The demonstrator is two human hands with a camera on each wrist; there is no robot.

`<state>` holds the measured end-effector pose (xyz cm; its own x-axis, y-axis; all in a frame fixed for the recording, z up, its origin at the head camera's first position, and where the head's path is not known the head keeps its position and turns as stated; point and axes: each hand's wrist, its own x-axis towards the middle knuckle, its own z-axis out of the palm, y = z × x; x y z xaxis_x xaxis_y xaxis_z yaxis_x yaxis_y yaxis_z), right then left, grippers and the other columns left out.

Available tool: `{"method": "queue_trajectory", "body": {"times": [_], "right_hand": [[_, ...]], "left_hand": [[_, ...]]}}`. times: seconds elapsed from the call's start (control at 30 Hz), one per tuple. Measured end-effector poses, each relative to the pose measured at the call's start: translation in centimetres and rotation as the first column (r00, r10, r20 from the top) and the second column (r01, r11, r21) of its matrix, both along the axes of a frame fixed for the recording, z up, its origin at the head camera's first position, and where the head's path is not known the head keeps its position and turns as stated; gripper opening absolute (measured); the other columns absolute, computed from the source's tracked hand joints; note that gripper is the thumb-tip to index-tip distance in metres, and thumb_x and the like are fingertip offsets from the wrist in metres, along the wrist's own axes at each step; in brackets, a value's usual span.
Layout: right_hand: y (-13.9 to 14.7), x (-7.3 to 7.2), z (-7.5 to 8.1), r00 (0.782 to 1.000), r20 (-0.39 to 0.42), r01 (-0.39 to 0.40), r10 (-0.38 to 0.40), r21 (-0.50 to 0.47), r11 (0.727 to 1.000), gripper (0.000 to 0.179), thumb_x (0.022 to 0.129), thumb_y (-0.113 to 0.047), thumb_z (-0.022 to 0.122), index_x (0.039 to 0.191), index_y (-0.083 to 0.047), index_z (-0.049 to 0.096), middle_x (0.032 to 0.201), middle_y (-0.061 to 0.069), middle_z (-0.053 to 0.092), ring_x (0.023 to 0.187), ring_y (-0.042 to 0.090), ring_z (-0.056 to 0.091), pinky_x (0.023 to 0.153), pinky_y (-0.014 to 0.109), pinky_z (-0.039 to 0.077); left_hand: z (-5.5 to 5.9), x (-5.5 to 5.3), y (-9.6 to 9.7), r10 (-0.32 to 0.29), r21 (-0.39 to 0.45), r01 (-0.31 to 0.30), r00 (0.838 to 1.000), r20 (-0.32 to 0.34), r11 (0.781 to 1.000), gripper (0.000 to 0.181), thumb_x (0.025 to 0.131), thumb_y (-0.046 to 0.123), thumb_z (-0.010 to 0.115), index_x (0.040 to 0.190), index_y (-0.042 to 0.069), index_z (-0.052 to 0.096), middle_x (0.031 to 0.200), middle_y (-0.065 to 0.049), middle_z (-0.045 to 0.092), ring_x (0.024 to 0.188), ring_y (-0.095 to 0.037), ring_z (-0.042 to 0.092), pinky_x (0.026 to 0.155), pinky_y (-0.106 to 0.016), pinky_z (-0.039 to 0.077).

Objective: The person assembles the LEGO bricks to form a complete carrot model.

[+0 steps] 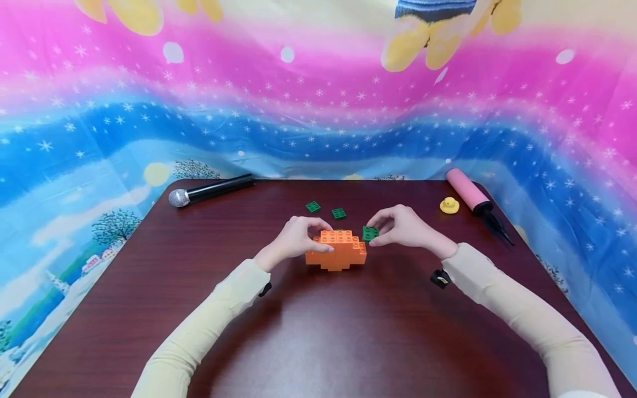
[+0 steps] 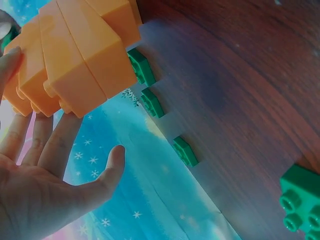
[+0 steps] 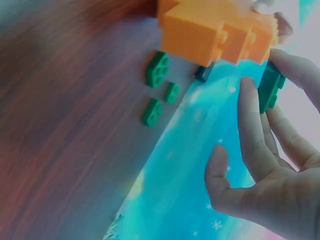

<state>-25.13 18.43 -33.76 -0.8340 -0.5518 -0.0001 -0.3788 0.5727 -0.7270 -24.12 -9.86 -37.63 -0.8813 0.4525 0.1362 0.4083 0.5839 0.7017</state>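
Note:
My left hand [image 1: 297,237] grips the left side of a stepped block of orange toy bricks [image 1: 338,249], thumb on its near face and fingers behind. Studs face up along the block's top and stepped sides. Just off its right end, my right hand [image 1: 402,228] pinches a green toy brick [image 1: 370,233] between thumb and fingers. In the right wrist view this green brick [image 3: 270,88] sits between the fingertips, close beside the orange bricks [image 3: 220,32]. Part of the left hand's fingers is hidden behind the block.
Small green bricks lie on the dark wooden table beyond the block, one at the left [image 1: 312,206] and one nearer [image 1: 339,213]. Another green brick [image 2: 302,200] shows in the left wrist view. A microphone [image 1: 211,190], yellow rubber duck [image 1: 449,205] and pink pump [image 1: 468,190] lie farther back.

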Motion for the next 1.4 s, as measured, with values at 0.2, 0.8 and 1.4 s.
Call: {"method": "queue_trajectory", "body": {"times": [0.2,0.8,1.4], "right_hand": [[-1.7,0.0,0.3,0.999,0.007,-0.039,0.04,-0.073,0.997,0.036,0.075,-0.016,0.081,0.107,-0.004,0.07,0.099,0.011,0.071,0.084,0.022,0.071,0.074,0.031,0.057],[-3.3,-0.7,-0.6,0.994,0.064,-0.08,0.087,-0.098,0.992,0.034,0.077,-0.014,0.08,0.108,-0.002,0.07,0.09,0.015,0.073,0.076,0.02,0.071,0.07,0.03,0.056],[-3.4,-1.0,-0.6,0.99,0.089,-0.096,0.106,-0.111,0.989,0.03,0.077,-0.01,0.079,0.104,0.0,0.071,0.097,0.014,0.064,0.074,0.02,0.07,0.069,0.031,0.057]], "left_hand": [[0.0,0.0,0.0,-0.002,0.011,0.002,1.0,-0.005,1.0,0.039,0.073,0.033,0.084,0.106,0.018,0.071,0.106,0.0,0.071,0.089,-0.014,0.059,0.074,-0.027,0.052],[-0.3,0.0,0.0,0.004,0.03,-0.004,1.0,-0.001,1.0,0.038,0.073,0.031,0.084,0.106,0.018,0.071,0.106,0.001,0.071,0.088,-0.013,0.059,0.074,-0.027,0.052],[-0.3,0.0,0.0,0.005,0.03,-0.004,1.0,-0.017,1.0,0.038,0.072,0.033,0.084,0.106,0.018,0.072,0.105,0.001,0.071,0.09,-0.014,0.059,0.077,-0.028,0.052]]}}
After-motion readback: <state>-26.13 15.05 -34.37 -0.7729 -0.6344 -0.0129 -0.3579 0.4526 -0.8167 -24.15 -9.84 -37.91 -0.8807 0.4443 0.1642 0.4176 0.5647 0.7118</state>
